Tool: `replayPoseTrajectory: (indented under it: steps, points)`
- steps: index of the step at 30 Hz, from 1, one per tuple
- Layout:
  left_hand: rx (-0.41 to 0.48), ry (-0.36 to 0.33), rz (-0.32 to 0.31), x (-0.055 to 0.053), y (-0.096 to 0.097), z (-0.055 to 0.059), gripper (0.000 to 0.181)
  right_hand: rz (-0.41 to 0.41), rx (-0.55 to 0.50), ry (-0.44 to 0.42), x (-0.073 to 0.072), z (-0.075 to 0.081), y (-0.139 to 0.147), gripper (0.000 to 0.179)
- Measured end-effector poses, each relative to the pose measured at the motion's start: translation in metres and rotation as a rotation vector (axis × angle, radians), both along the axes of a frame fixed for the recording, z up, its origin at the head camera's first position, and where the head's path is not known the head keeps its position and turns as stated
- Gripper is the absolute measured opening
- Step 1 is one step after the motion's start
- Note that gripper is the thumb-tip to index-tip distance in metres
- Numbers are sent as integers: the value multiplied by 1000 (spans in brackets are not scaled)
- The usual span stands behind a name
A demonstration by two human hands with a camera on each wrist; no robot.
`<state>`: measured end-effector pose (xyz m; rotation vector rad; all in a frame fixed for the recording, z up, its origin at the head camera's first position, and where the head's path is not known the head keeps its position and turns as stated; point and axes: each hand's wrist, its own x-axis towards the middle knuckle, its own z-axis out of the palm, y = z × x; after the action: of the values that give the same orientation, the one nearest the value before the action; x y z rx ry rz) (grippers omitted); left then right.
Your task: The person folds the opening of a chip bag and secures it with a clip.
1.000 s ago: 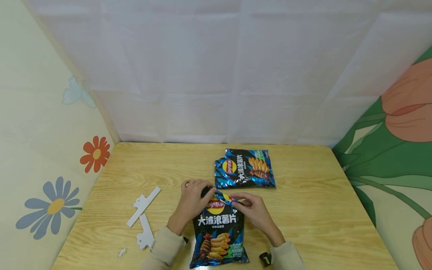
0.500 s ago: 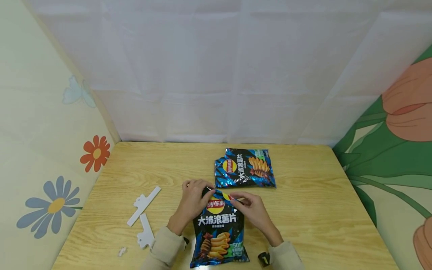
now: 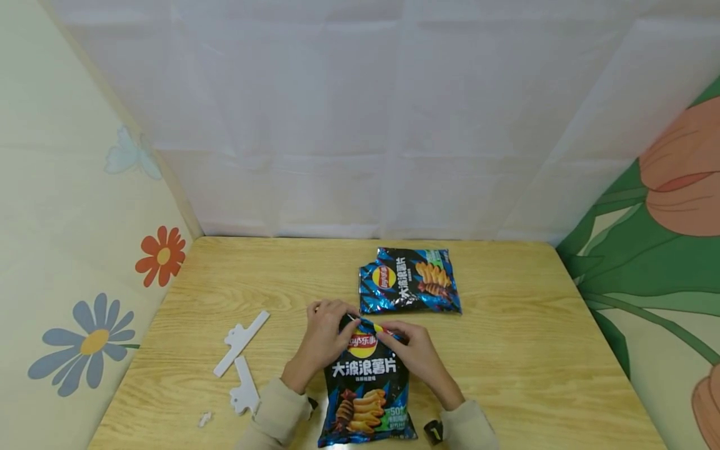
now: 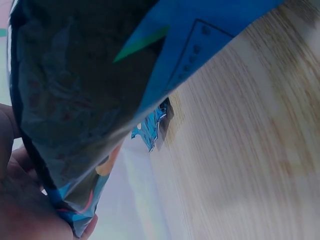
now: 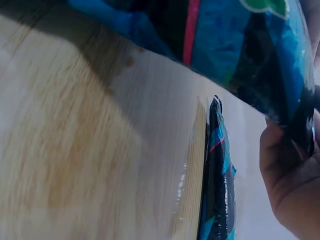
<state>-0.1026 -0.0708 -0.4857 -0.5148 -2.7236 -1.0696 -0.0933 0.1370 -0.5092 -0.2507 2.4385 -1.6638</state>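
A black and blue potato chip bag (image 3: pixel 368 390) stands at the front middle of the table in the head view, its top edge folded over toward the person. My left hand (image 3: pixel 326 332) pinches the left end of that fold, thumb in front and fingers behind. At the right end, my right hand (image 3: pixel 417 355) pinches the fold with its thumb across the front. In the left wrist view the bag (image 4: pixel 80 80) fills the upper left, with the left hand (image 4: pixel 30 207) at its top edge. The right wrist view has the right hand (image 5: pixel 295 185) gripping the bag's (image 5: pixel 240 55) corner.
Behind the hands lies a second chip bag (image 3: pixel 413 281), notched at one corner. Two white clips (image 3: pixel 242 342) lie left of the left hand, near a small white scrap (image 3: pixel 205 419). A pale sheet (image 3: pixel 337 125) hangs behind the wooden table (image 3: pixel 523 350).
My right hand has slid a little left along the folded top, and its thumb lies more over the front. The left hand keeps its hold. Clips and second bag stay put.
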Motion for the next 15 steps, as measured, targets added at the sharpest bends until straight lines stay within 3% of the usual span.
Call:
replayPoseTrajectory:
  steps: [7,15]
  points:
    - [14,-20,12,0,-2,0,14,-55,39,-7,0,1,-4,20]
    - [43,-13,32,2,-8,-2,23,-47,36,-1,0,-1,-4,19]
